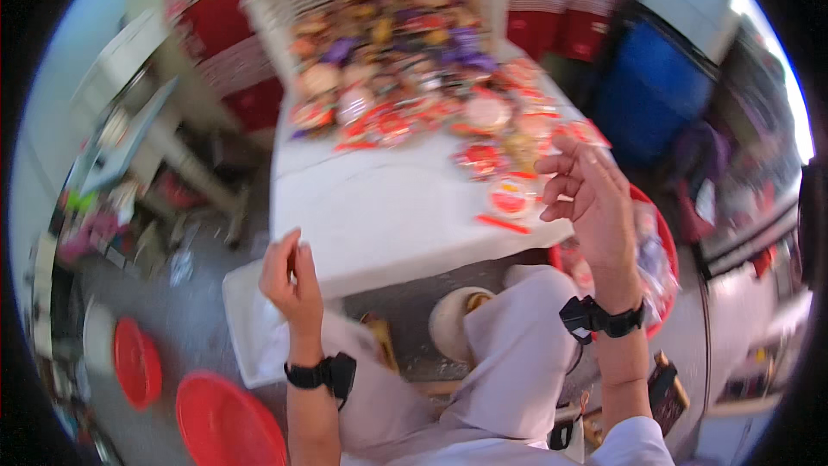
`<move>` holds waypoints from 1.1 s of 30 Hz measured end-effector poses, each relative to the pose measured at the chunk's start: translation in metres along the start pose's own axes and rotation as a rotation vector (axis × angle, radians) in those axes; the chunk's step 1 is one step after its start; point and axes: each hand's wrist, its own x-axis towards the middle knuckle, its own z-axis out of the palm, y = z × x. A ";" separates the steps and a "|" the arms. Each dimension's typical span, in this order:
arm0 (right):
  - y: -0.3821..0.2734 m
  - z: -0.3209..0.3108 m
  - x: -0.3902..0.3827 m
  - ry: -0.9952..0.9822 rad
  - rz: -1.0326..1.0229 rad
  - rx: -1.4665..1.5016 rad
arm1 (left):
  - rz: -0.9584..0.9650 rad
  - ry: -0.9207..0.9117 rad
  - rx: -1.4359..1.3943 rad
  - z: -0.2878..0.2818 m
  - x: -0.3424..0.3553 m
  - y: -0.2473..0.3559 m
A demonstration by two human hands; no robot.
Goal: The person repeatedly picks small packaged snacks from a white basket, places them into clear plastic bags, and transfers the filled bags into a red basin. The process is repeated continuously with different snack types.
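Note:
My right hand (595, 203) hovers over the right edge of the white table (362, 207), its fingers bent but apart, with nothing visible in them. Just left of its fingertips lies a round snack in a clear and red wrapper (511, 197). My left hand (291, 285) is near the table's front left corner, fingers loosely curled and thumb apart, seemingly holding nothing. Across the back of the table spreads a heap of wrapped round snacks (392, 125) in red, purple and yellow, blurred by motion. The heap spills from a tipped cream plastic crate (500, 0).
Beside my right knee a red basin (664, 233) holds wrapped packets, partly under my right arm. A white bin (246, 328) stands below the table's left corner. Two red basins (228, 423) are on the floor at left. A blue barrel (651, 86) stands at back right.

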 end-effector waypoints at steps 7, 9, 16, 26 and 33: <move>0.086 0.117 0.036 -0.388 0.294 -0.198 | -0.337 0.211 0.253 -0.135 -0.047 -0.144; 0.121 0.126 0.035 -0.467 0.387 -0.318 | -0.358 0.137 0.490 -0.170 -0.093 -0.194; 0.171 0.119 0.035 -0.532 0.542 -0.615 | -0.842 -0.312 0.961 -0.188 -0.218 -0.271; 0.175 0.125 0.029 -0.480 0.403 -0.713 | -0.627 -0.670 1.088 -0.166 -0.253 -0.311; 0.180 0.124 0.031 -0.453 0.371 -0.657 | -0.859 -0.330 0.896 -0.173 -0.243 -0.317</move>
